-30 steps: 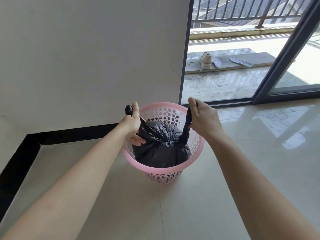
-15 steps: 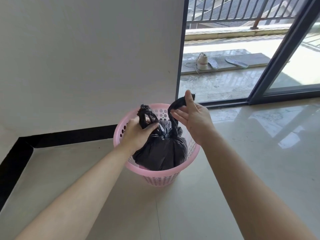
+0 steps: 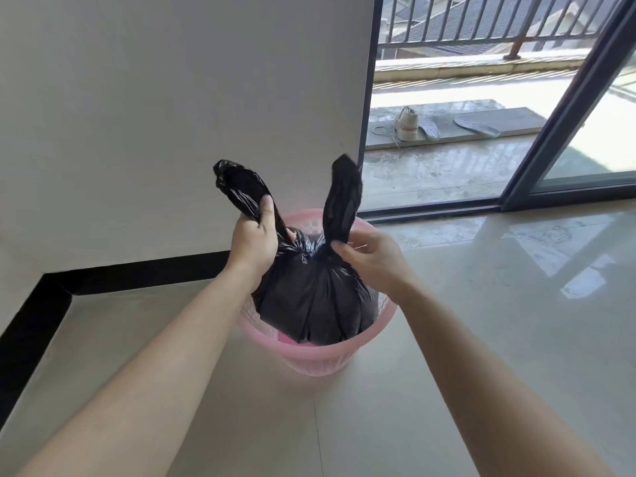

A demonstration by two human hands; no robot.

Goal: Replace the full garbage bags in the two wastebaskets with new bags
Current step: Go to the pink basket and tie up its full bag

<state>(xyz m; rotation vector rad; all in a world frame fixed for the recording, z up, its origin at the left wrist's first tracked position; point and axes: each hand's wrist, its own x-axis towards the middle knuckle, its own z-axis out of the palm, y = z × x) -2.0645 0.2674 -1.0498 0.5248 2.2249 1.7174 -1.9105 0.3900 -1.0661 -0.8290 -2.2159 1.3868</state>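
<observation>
Centre frame: my left hand [image 3: 256, 235] grips one twisted tail of the black garbage bag [image 3: 309, 301]. My right hand [image 3: 373, 258] pinches the base of the other tail. The hands are apart, one on either side of the gathered neck. The full bag's lower part sits inside the pink wastebasket [image 3: 320, 354], which stands on the pale tiled floor [image 3: 481, 339] beside the white wall [image 3: 172, 98]. At upper right, a shoe [image 3: 407, 127] lies beyond the sliding door [image 3: 564, 108].

The single head-worn view looks forward and down, close over a pink wastebasket [image 3: 318, 356] by the wall.
</observation>
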